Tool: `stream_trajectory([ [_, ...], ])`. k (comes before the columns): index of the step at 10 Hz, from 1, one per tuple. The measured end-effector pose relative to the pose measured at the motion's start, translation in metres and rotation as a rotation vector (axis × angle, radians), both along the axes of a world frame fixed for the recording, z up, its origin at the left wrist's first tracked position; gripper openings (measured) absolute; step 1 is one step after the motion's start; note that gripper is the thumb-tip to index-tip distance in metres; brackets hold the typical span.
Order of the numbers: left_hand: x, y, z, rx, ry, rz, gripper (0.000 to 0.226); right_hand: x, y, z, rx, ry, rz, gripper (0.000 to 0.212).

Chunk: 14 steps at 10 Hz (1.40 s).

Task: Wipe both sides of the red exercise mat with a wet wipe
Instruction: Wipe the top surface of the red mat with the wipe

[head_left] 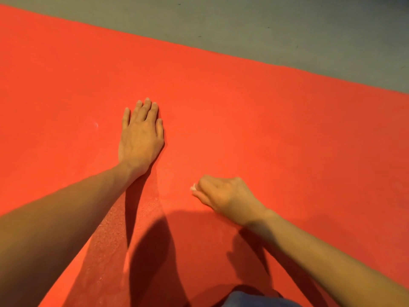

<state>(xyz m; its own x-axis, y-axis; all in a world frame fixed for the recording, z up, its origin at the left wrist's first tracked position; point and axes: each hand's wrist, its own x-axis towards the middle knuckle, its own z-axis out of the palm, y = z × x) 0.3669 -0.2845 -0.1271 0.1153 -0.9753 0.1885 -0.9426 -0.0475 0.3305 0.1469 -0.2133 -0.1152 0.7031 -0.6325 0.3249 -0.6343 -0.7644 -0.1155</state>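
The red exercise mat (254,120) lies flat and fills most of the view. My left hand (141,134) rests palm down on it, fingers straight and together, near the middle. Lower and to the right, my right hand (223,193) is curled against the mat and grips a small white wet wipe (193,187). Only a corner of the wipe shows past the fingers. A slightly darker, damp-looking streak runs down the mat between my two arms.
Grey floor (287,29) lies beyond the mat's far edge, which runs diagonally from upper left to right. A bit of blue fabric (254,299), part of my clothing, shows at the bottom edge. My arms cast dark shadows on the near mat.
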Motion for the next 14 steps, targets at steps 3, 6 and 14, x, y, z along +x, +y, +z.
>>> stream_trajectory([
  [3, 0.005, -0.003, -0.001, 0.005, 0.150, -0.012, 0.045, 0.031, -0.033, 0.010, 0.072, -0.088, -0.412, 0.019],
  [6, 0.025, -0.005, 0.014, 0.200, 0.362, -0.141, 0.050, 0.039, -0.023, 0.020, 0.188, 0.080, -0.131, 0.017],
  [14, 0.033, 0.183, 0.033, 0.133, -0.204, -0.745, 0.033, 0.032, 0.056, 0.054, 0.591, 0.250, -0.129, 0.022],
])
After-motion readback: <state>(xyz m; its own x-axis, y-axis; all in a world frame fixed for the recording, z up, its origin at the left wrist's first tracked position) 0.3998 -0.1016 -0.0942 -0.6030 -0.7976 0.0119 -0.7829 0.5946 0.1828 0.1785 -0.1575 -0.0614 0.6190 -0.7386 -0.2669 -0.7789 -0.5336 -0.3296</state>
